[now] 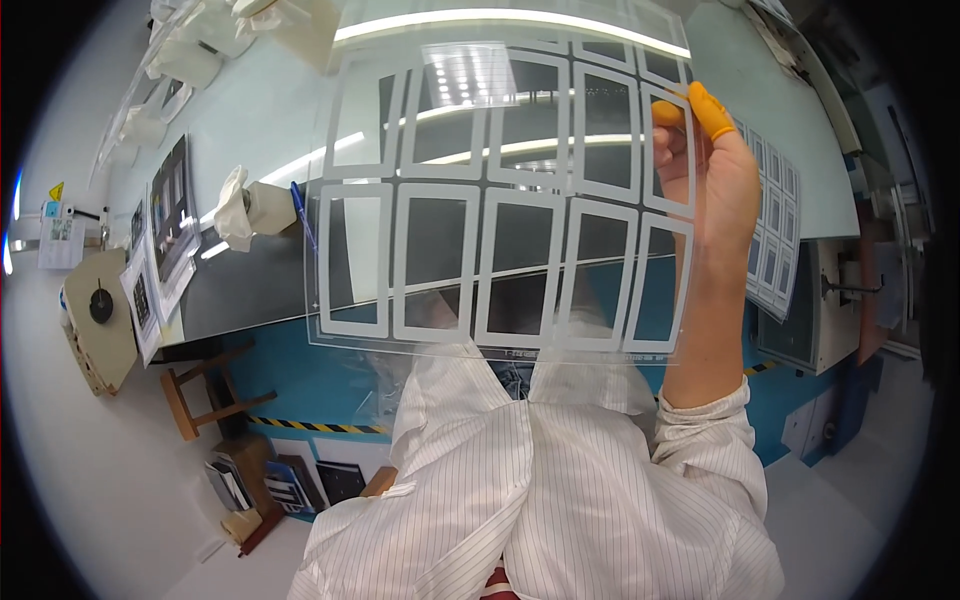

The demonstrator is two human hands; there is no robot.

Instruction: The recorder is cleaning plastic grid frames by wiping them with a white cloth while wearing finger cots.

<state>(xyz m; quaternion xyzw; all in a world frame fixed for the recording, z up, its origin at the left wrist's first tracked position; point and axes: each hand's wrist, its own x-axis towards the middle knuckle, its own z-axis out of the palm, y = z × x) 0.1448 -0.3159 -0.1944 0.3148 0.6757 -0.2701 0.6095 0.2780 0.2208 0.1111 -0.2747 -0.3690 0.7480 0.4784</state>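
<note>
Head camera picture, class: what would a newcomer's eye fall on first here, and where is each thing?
First comes the clear sheet printed with two rows of pale rectangular frames, held up in the middle of the view over the glossy worktable. Next is the right hand, gripping the sheet's right edge with orange finger cots on its fingertips. Below, the white pinstriped coat fills the lower middle.

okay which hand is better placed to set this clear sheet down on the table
Right, probably. The right hand already grips the sheet by its right edge, orange cots on the fingertips, above the table. The left hand is not in view.
</note>
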